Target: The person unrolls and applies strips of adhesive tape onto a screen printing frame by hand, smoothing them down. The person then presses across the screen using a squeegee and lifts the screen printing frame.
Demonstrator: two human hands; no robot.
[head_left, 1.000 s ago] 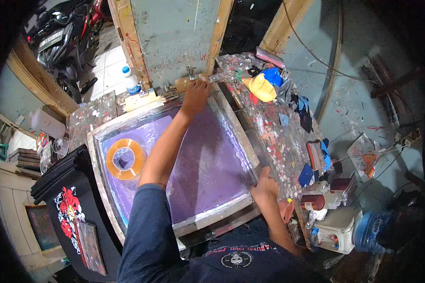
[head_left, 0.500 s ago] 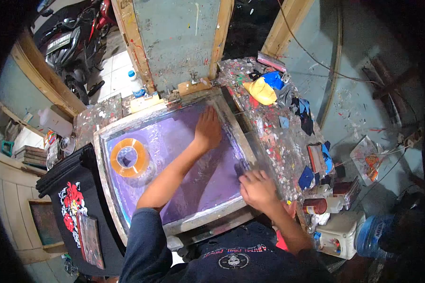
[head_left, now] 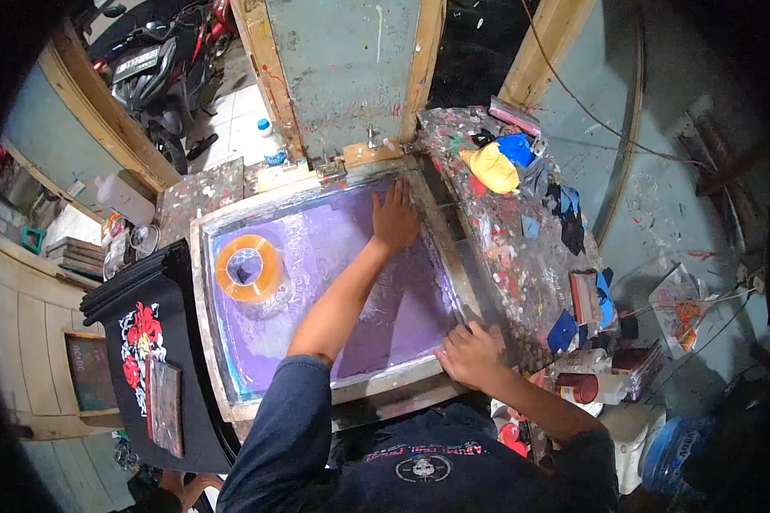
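A wooden-framed screen (head_left: 368, 382) with purple mesh lies before me. My left hand (head_left: 394, 217) rests flat near the screen's far right corner, its fingers spread and pointing away. At the near right corner, my right hand (head_left: 474, 354) has its fingers curled over the frame's edge. On the left part of the mesh sits a roll of clear-orange tape (head_left: 268, 270), apart from both hands.
Black cloths with a red and white print (head_left: 141, 346) hang at the left, a squeegee (head_left: 164, 406) on them. A paint-spattered bench (head_left: 505, 248) holds yellow (head_left: 490, 167) and blue cloths at the right. Bottles (head_left: 577, 387) stand lower right. A motorbike (head_left: 150, 81) is beyond.
The whole view has shifted, with the scene lower left now further right. My left hand's fingers have spread, near the far right corner. My right hand has settled onto the frame's edge.
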